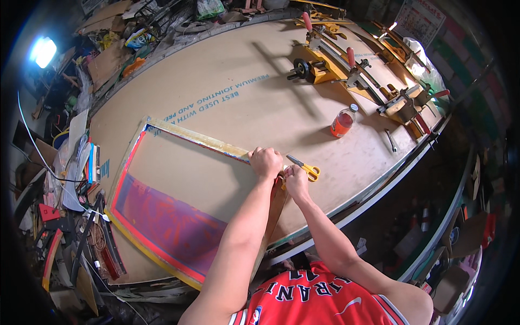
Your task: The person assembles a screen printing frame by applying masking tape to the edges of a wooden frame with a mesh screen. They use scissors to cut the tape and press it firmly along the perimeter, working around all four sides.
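A wooden screen-printing frame (200, 140) lies tilted across the board-topped table. Purple mesh with orange patches (168, 216) covers its near part, bordered by pink-red strips, while the far part looks open or see-through. My left hand (265, 162) is closed over the frame's right corner, knuckles up. Just right of it, my right hand (296, 181) has its fingers pinched together at the same corner. A small pale bit shows between the hands, too small to name. Scissors with yellow handles (311, 171) lie beside my right hand, touching or nearly touching it.
A bottle of orange-red drink (343, 122) stands beyond the scissors. To its right lies a wrench (390, 140). Yellow clamping jigs with red-handled levers (346, 65) fill the far right. Tools, cables and scraps (97, 238) crowd the left side. A bright lamp (43, 52) shines at far left.
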{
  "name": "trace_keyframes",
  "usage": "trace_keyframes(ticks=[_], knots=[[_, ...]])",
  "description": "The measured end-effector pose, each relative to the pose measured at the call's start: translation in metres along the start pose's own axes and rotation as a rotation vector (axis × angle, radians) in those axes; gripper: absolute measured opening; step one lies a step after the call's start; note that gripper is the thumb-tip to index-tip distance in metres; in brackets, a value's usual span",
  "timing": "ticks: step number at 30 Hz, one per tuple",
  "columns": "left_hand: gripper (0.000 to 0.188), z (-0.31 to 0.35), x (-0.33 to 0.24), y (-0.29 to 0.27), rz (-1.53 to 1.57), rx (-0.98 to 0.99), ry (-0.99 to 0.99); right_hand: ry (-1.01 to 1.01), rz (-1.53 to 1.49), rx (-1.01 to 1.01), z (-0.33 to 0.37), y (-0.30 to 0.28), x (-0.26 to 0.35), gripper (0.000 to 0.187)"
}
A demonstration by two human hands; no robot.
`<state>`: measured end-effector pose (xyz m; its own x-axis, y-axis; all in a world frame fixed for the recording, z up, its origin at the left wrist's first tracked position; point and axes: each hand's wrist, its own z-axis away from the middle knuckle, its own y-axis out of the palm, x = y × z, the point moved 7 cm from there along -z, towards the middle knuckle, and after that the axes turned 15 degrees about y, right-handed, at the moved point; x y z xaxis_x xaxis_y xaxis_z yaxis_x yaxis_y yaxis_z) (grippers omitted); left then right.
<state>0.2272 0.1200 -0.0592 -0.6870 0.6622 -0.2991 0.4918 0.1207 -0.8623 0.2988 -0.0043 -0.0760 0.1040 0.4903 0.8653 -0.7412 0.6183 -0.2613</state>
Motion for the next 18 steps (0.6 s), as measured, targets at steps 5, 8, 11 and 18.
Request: trace_keyframes(ticks=[5,8,11,18], knots=[[0.019,0.001,0.003,0.003,0.03,0.019,-0.009,0.064,-0.101,0.003,0.009,-0.001,-0.001,0.021],[0.019,0.0,0.003,0.004,0.032,0.023,-0.023,0.044,-0.192,0.022,0.008,0.0,-0.01,0.021],[0.019,0.001,0.002,0.003,0.03,0.022,-0.033,-0.021,-0.202,0.034,0.006,0.001,-0.017,0.021],[0.022,0.002,0.003,0.004,0.121,0.194,0.011,-0.219,-0.145,0.171,0.015,-0.012,-0.016,0.012]])
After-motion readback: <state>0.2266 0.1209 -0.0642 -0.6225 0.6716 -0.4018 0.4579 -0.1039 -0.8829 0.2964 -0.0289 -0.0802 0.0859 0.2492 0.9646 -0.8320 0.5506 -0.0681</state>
